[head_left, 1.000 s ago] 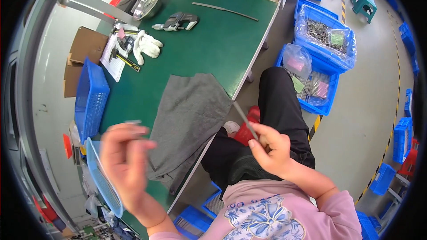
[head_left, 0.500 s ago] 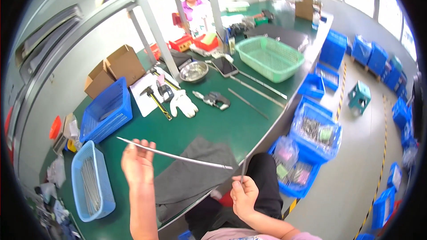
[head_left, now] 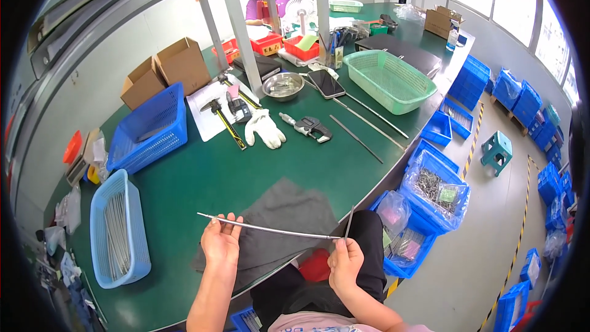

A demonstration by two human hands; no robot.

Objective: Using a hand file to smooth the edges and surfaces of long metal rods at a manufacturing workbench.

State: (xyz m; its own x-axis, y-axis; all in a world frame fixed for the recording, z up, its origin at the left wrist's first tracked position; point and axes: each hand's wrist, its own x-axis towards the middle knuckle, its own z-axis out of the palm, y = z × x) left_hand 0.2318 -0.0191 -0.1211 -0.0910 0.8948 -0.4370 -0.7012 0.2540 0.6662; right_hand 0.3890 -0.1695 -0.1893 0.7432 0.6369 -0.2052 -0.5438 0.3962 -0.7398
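Note:
My left hand (head_left: 221, 247) has its thumb and fingers closed around a long, thin metal rod (head_left: 276, 230) near its left end. The rod spans the gap between my hands, over a grey cloth (head_left: 286, 203) on the green table. At the rod's right end, my right hand (head_left: 345, 265) pinches a short, thin dark stick (head_left: 350, 221) that points upward. The rod's end meets the stick at my right fingertips; whether those fingers also grip the rod is hard to see. Several similar rods (head_left: 115, 233) lie in a light blue basket (head_left: 138, 243) to the left.
Behind the cloth lie a micrometer (head_left: 307, 126), a white glove (head_left: 265, 130), calipers (head_left: 224, 126) and a thin dark rod (head_left: 356, 139). Blue (head_left: 153, 126) and green baskets (head_left: 393, 80) stand farther back. Blue bins (head_left: 433, 190) with parts sit beyond the table's right edge. A co-worker (head_left: 276, 3) sits across.
My left hand has moved right with the rod. The rod's right end, apart from the stick before, now meets it at my right fingertips. The view has shifted slightly.

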